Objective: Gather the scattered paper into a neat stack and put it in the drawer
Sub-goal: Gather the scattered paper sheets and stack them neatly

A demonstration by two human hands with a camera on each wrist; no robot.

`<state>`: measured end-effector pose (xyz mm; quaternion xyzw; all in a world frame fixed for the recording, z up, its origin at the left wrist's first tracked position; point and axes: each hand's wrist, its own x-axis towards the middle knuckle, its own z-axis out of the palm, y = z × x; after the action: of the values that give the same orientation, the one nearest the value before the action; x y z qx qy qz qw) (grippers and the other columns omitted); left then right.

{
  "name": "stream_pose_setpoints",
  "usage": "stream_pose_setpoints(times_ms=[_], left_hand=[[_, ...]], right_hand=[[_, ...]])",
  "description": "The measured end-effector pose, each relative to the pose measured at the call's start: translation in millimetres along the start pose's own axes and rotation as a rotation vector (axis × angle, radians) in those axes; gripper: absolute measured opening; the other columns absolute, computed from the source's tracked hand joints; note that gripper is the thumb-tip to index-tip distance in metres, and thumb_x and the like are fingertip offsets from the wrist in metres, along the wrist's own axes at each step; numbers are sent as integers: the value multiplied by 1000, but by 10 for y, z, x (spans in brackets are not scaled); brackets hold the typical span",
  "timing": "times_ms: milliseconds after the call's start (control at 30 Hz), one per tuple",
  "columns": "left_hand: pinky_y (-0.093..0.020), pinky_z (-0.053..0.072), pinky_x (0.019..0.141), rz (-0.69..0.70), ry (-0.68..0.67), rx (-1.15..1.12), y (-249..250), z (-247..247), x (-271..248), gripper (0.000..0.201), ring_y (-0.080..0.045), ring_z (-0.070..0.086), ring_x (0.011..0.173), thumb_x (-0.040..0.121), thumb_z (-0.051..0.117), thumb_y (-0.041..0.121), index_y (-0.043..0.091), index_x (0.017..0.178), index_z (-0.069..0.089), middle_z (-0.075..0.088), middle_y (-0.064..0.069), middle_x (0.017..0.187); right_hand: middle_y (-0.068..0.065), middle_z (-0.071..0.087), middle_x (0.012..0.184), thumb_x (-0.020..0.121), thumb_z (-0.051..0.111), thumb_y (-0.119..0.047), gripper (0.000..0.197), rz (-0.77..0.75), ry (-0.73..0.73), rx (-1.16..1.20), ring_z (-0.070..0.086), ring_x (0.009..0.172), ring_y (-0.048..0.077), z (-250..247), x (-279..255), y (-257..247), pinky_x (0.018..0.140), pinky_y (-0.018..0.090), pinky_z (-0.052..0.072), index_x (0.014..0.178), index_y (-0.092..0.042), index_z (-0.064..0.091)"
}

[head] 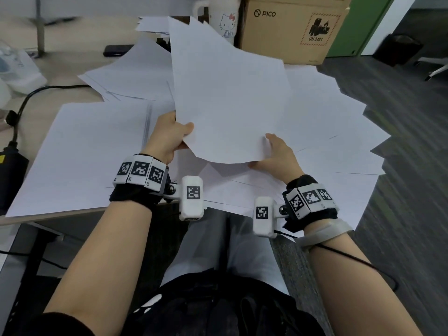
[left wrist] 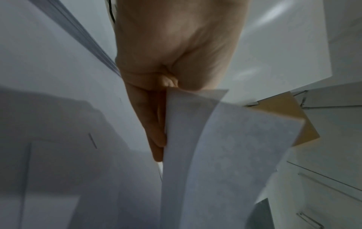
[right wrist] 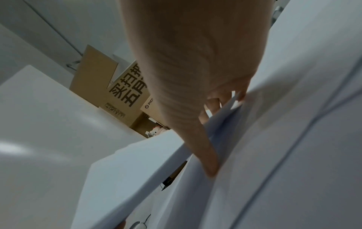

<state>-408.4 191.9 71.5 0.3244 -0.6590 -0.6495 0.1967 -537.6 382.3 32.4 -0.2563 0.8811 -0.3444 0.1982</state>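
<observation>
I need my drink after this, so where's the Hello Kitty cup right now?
In the head view the Hello Kitty cup stands at the far edge of the desk, just left of the PICO cardboard box, behind the raised sheets.

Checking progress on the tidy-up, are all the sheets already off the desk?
No, only a small bundle of sheets is lifted in both hands, while many loose sheets lie fanned across the desk.

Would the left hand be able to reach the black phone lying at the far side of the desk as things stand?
Probably not right away: the left hand grips the lifted sheets, which it would have to put down first. The black phone itself lies uncovered beyond loose paper.
</observation>
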Motion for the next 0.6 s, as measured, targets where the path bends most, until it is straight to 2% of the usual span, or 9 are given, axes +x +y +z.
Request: stream_pose_setpoints(times_ms=[133,200,267,333,467,567,600], left_hand=[[-25,55,66,32,86,-10,-77,-90,5,23,-8,63,82,95,50,3,16,112,58,65,7,95],[-28,54,71,32,127,-34,-116,-121,-5,18,-8,63,80,95,51,4,19,101,59,65,8,92],[-26,54,70,46,174,-62,-139,-133,-6,21,-8,63,75,94,52,3,22,89,59,65,7,87],[-21,54,66,62,213,-84,-140,-134,10,22,-9,63,72,94,52,2,21,85,60,65,6,85],[-24,53,71,98,283,-88,-121,-113,74,18,-11,62,75,93,51,2,16,94,62,65,5,86],[-15,47,62,151,413,-98,-80,-94,136,19,-3,53,61,92,47,1,16,95,59,59,9,76],[-16,47,64,173,467,-116,-58,-90,160,20,-4,53,63,92,46,0,16,93,58,59,8,76]], right_hand=[[8,25,155,78,74,-11,90,17,-20,8,22,144,21,-40,16,-11,116,33,21,150,-9,20],[8,29,153,80,64,-2,82,26,-21,28,28,141,21,-84,25,-22,111,29,27,150,-10,21],[10,32,150,82,54,4,74,25,-6,57,31,139,22,-128,32,-28,109,29,29,149,-11,25],[12,37,147,83,49,6,69,19,16,69,33,137,23,-163,54,-19,110,31,31,147,-10,30],[15,47,139,86,41,8,55,29,83,93,44,131,24,-208,140,30,108,30,35,139,-8,45],[14,51,135,87,44,6,50,60,102,101,48,126,23,-228,199,67,105,29,37,135,-7,49],[14,51,135,86,45,5,50,75,99,101,48,125,23,-231,220,73,104,29,37,135,-6,49]])
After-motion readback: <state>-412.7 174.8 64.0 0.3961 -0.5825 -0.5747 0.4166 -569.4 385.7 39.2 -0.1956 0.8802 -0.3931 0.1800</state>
